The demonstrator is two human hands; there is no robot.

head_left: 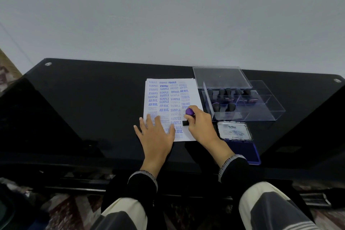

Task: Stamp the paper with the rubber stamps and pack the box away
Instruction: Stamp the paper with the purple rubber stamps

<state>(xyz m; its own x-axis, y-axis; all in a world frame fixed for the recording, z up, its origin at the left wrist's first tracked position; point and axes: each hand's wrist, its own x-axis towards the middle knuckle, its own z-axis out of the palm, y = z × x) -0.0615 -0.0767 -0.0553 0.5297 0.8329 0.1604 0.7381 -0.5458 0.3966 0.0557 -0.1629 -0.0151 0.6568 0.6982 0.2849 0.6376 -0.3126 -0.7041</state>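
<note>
one head-worn view looks forward and down, close over the black table.

From where I stand, the person's left hand lies flat on the lower left part of the paper, palm down, fingers straight and spread, its dark-sleeved forearm running back off the paper's near edge. The right hand sits at the paper's lower right edge, fingers curled round a purple-topped stamp held upright with its dark base on the sheet. Both wrists show a speckled cuff, and the forearms angle in toward the paper.
</note>
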